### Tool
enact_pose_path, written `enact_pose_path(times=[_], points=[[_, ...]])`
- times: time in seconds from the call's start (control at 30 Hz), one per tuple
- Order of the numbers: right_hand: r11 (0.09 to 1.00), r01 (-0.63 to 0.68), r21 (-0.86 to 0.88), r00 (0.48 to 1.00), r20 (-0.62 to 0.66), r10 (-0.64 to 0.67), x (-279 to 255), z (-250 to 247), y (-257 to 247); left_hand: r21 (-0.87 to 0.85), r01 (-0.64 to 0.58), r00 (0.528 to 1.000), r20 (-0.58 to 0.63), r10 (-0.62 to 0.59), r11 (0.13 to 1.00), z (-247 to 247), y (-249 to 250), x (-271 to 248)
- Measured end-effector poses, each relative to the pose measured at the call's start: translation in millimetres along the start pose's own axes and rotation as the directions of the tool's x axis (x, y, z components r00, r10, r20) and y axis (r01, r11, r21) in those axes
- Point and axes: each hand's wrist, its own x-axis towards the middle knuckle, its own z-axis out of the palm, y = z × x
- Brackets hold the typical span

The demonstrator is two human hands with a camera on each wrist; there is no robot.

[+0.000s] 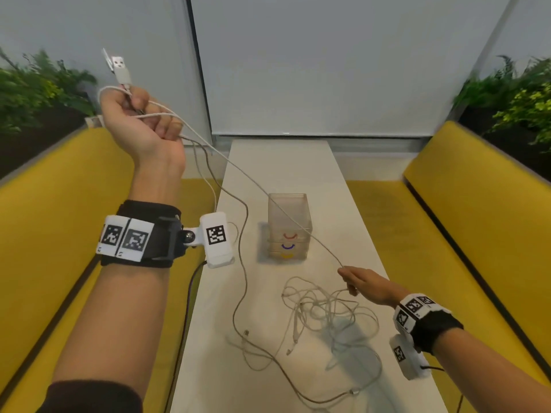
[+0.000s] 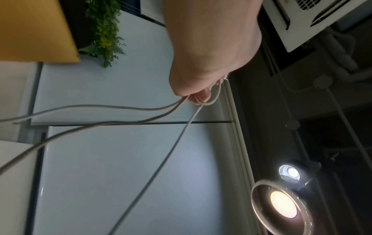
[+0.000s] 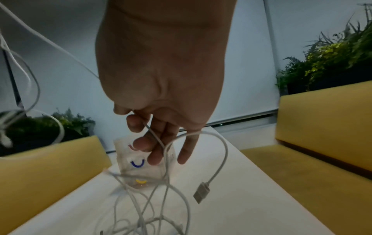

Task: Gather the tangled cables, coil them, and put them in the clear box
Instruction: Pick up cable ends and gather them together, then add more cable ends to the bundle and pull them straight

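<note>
My left hand (image 1: pixel 140 117) is raised high at the left and grips several strands of white cable, with a USB plug (image 1: pixel 120 68) sticking up out of the fist. One taut white cable (image 1: pixel 238 171) runs down across the clear box (image 1: pixel 289 225) to my right hand (image 1: pixel 362 283), which pinches it between thumb and forefinger low over the table. In the right wrist view the right hand (image 3: pixel 141 125) holds that strand while the other fingers (image 3: pixel 185 152) hang straight. A tangled pile of white cables (image 1: pixel 325 311) lies on the white table (image 1: pixel 280 162) below the right hand. The left wrist view shows the left hand (image 2: pixel 201 93) with three strands leaving it.
The clear box stands mid-table with red, blue and yellow curved marks on its front. Yellow benches (image 1: pixel 477 204) flank the narrow table on both sides, with plants (image 1: pixel 518 96) behind them. A loose USB plug (image 3: pixel 201 191) dangles by the right hand. More cable trails toward the table's near edge.
</note>
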Motion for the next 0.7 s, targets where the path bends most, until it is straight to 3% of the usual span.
enact_pose_path(times=[0.13,0.17,0.2,0.23,0.27,0.3,0.33,0.37,0.43,0.47,0.57,0.63,0.7], points=[[0.999,-0.027,-0.039,0.999,0.034,0.029,2,0,-1,0.152,0.024,0.994,0.100,-0.040,0.988,4,-8,-8],[0.999,-0.022,-0.050,1.000,0.018,0.023,3,-1,-5,0.277,0.025,0.987,0.144,-0.067,0.960,6,-14,-13],[0.999,-0.008,-0.050,1.000,-0.014,0.008,4,-2,-10,0.481,-0.002,0.980,0.176,-0.095,0.877,6,-21,-16],[0.999,0.012,-0.037,0.999,-0.051,-0.013,5,-5,-18,0.717,-0.055,0.967,0.212,-0.142,0.695,7,-27,-19],[0.999,0.036,-0.022,0.996,-0.085,-0.037,6,-8,-26,0.893,-0.128,0.950,0.235,-0.204,0.430,5,-33,-21],[0.998,0.059,-0.018,0.992,-0.112,-0.061,7,-12,-36,0.963,-0.196,0.935,0.240,-0.262,0.184,2,-38,-23],[0.996,0.081,-0.034,0.987,-0.134,-0.085,8,-17,-46,0.968,-0.250,0.925,0.244,-0.290,0.019,-1,-43,-25],[0.993,0.096,-0.066,0.983,-0.148,-0.105,8,-22,-57,0.962,-0.273,0.919,0.256,-0.299,-0.017,-3,-48,-28],[0.985,0.118,-0.125,0.981,-0.141,-0.135,6,-32,-79,0.947,-0.281,0.883,0.318,-0.345,0.154,-3,-59,-43],[0.981,0.132,-0.140,0.982,-0.118,-0.149,5,-36,-90,0.924,-0.301,0.830,0.375,-0.413,0.235,-1,-67,-55],[0.964,0.241,-0.108,0.968,-0.042,-0.247,2,-42,-121,0.867,-0.436,0.584,0.478,-0.655,0.244,0,-100,-94],[0.936,0.351,0.021,0.936,-0.035,-0.350,1,-46,-135,0.873,-0.420,0.521,0.456,-0.721,0.248,-9,-120,-104],[0.921,0.385,0.063,0.923,-0.030,-0.384,-3,-50,-139,0.916,-0.291,0.494,0.392,-0.776,0.277,-20,-129,-100]])
